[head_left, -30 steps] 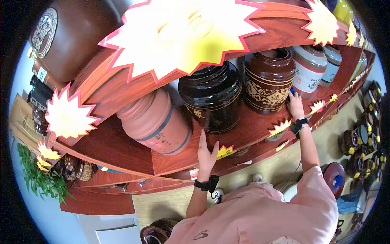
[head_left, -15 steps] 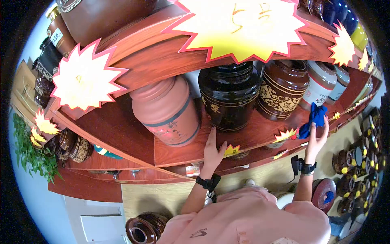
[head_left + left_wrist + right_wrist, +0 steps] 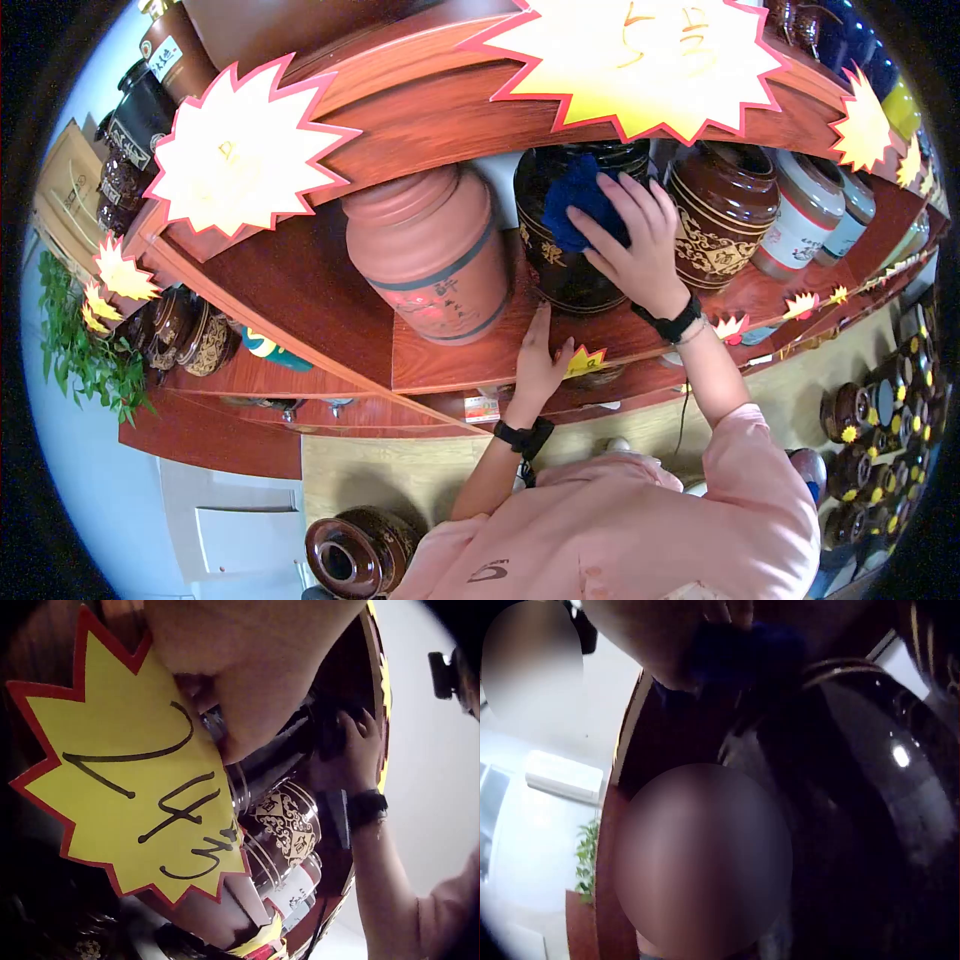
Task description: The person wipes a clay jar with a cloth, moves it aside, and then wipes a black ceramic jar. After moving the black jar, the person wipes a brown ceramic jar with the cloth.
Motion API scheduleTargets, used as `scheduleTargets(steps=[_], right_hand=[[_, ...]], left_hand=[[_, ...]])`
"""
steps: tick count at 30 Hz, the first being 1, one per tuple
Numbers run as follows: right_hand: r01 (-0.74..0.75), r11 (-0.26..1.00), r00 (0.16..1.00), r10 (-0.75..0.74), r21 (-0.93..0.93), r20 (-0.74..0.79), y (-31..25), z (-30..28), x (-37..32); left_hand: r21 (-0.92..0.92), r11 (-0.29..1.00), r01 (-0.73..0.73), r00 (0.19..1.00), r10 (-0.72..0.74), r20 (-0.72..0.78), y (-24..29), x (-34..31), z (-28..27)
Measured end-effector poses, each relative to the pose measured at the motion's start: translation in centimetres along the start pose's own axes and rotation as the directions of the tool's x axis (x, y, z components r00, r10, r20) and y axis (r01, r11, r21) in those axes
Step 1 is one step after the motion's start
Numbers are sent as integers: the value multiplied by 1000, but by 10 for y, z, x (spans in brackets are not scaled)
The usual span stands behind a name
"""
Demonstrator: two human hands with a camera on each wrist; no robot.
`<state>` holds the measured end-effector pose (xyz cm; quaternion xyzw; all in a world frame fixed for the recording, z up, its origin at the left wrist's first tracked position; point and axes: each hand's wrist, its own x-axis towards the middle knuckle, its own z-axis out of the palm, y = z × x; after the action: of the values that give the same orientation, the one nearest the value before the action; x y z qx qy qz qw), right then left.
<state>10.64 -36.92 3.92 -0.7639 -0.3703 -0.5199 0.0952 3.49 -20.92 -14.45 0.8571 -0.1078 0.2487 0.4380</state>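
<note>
A blue cloth [image 3: 575,205] lies against the upper side of a glossy black jar [image 3: 575,285] on the shelf. My right hand [image 3: 645,250] holds the cloth there, fingers bent over it. In the right wrist view the cloth [image 3: 742,652] shows dark beside the jar's shiny body [image 3: 840,787]. My left hand [image 3: 542,365] rests on the shelf's front edge below that jar, its fingers extended beside a yellow star-shaped price tag [image 3: 586,361]. In the left wrist view that tag [image 3: 135,780] stands close to the hand [image 3: 247,667].
A pink jar [image 3: 430,260] stands left of the black one, a brown patterned jar [image 3: 725,215] right of it, then a white-and-grey jar [image 3: 800,220]. Large star signs [image 3: 640,60] hang along the upper shelf board [image 3: 420,115]. A brown jar [image 3: 360,550] stands on the floor.
My right hand has carried the blue cloth left from near the white-and-grey jar, at the shelf's front, onto the black jar. My left hand remains on the shelf edge. The head view has shifted.
</note>
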Motion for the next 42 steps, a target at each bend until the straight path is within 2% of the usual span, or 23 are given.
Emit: scheduleTargets(steps=[1,4,7,8,12,15,16,19,21,24,27,29,32,33,34,35,38,39,41,42], right_hand=[[57,998,998,-58,-19,-28,-1,7,3],[75,997,993,-77,33,88,-5,9,13],[108,994,986,-111,24,124,-10,13,9],[184,982,976,-178,-34,122,-11,15,5],[399,917,871,-389,31,300,-22,28,-24],[562,827,752,-520,19,404,-28,42,-55],[600,799,714,-556,37,426,-29,47,-66],[636,756,639,-629,156,442,-30,58,-93],[650,731,589,-657,206,471,-29,60,-100],[679,706,572,-681,202,458,-26,56,-94],[681,728,639,-643,79,423,-17,40,-71],[572,819,755,-544,38,366,-6,14,-40],[329,944,933,-320,-31,164,19,-13,-12],[145,989,986,-145,8,85,26,-14,-8],[-41,997,999,41,61,13,30,-14,-4],[-219,968,973,227,124,-50,32,-15,-4],[-341,875,934,358,342,14,23,1,-31],[-259,921,963,269,290,6,15,0,-40],[2,978,1000,-2,210,1,5,12,-66],[99,976,981,-129,195,147,-4,10,-72]], left_hand=[[7,1000,7,1000,-7,4,0,0,0],[19,1000,24,1000,-24,10,-1,0,1],[15,999,29,1000,-29,7,0,-1,3],[15,1000,27,1000,-27,6,-1,-1,3],[-46,996,75,997,-76,-22,3,0,1],[-440,882,167,951,-262,-164,7,2,0],[-455,849,270,928,-355,-111,5,1,-4],[-461,862,210,922,-331,-200,0,0,-4],[-460,861,216,923,-334,-192,-3,-3,-2],[-485,845,224,918,-350,-187,-7,-4,2],[-436,868,237,922,-343,-182,-3,-2,-3],[-454,859,236,916,-353,-193,-8,-4,3],[-351,897,269,933,-334,-138,-20,-6,6],[-332,902,277,933,-335,-130,-15,-5,3],[-313,906,285,934,-336,-122,-9,-4,0],[-294,911,290,935,-335,-117,-4,-2,-2],[-281,908,310,934,-346,-87,-1,1,-3],[-285,909,303,936,-340,-92,0,3,-4],[-297,911,287,939,-329,-102,4,8,-5],[-268,937,226,954,-268,-133,9,11,-8]])
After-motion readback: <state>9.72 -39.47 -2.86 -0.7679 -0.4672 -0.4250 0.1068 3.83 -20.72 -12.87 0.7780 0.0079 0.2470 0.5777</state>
